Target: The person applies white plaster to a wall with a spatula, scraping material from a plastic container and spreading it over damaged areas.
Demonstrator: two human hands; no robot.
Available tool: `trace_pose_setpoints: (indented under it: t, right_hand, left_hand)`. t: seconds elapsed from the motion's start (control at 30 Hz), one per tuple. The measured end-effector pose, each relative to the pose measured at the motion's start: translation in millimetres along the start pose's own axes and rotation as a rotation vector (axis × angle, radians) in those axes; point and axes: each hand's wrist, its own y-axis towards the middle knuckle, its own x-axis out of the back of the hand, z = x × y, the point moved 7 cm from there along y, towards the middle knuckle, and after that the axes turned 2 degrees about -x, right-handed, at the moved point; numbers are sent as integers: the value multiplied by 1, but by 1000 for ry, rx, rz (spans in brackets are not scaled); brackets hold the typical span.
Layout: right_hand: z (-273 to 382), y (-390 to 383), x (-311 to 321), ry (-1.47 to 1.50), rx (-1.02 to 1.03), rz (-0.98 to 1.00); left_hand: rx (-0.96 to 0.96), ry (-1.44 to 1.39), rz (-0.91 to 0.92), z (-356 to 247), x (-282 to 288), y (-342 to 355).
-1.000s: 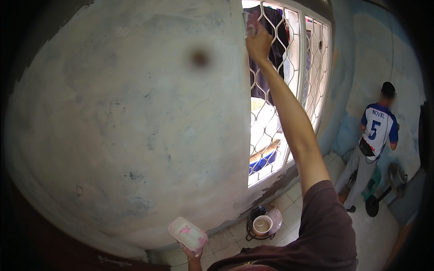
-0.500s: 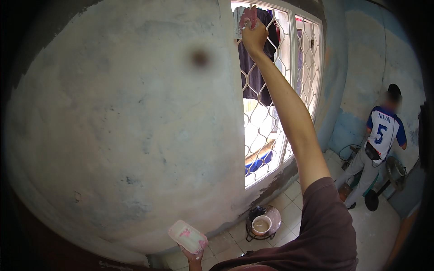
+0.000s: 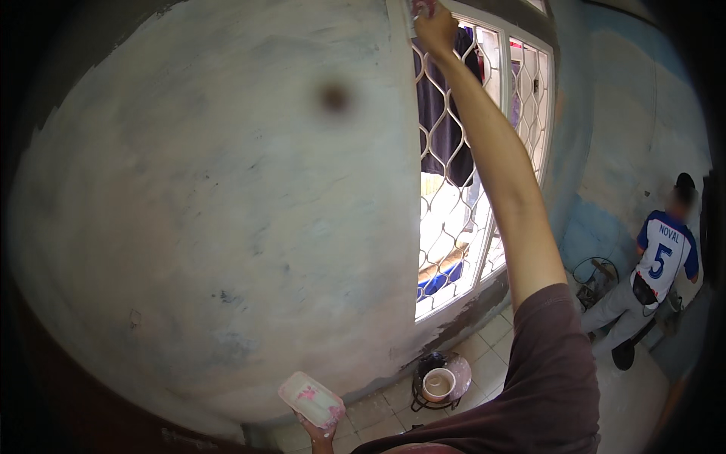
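Note:
High up by the window's left edge, my right hand (image 3: 436,32) is closed on a red putty spreader (image 3: 425,7), which the top of the picture partly cuts off. The wall (image 3: 227,189) beside it is patchy grey-white. Low in front of me, my left hand (image 3: 319,433) grips a shallow white rectangular tray (image 3: 295,380) from below. Pink-and-white paste (image 3: 308,393) is smeared in the tray and along its edge.
A window with a wavy metal grille (image 3: 446,219) lies behind my right arm. Below, a white bucket (image 3: 438,384) rests on a round stand on the tiled floor (image 3: 378,420). At the far right another person (image 3: 662,261) faces a blue wall, near a fan-like object.
My right hand has moved upward with the spreader, now near the picture's top edge. The view has shifted a little; my left hand keeps holding the tray. The other person appears farther right.

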Motion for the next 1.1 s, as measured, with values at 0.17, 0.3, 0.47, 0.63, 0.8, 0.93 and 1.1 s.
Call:
trace_pose_setpoints:
  t: [0.17,0.3,0.47,0.63,0.8,0.93,1.1]
  right_hand:
    - [-1,20,-10,-348,12,103]
    - [62,-71,-51,-161,405,82]
    - [116,-185,-47,169,337,471]
    - [14,-120,61,-103,-24,-16]
    - [53,-173,43,-212,125,-15]
    - [133,-268,11,72,385,343]
    - [107,-216,45,92,277,181]
  left_hand:
    - [15,-183,-19,8,-29,-18]
    - [26,-207,69,15,-26,-21]
    - [66,-271,-13,13,-1,-24]
    - [84,-252,-26,18,-49,-31]
    - [102,-269,64,-2,-42,-57]
    - [117,-317,-66,2,-4,-56]
    - [131,-225,165,-3,-16,-56]
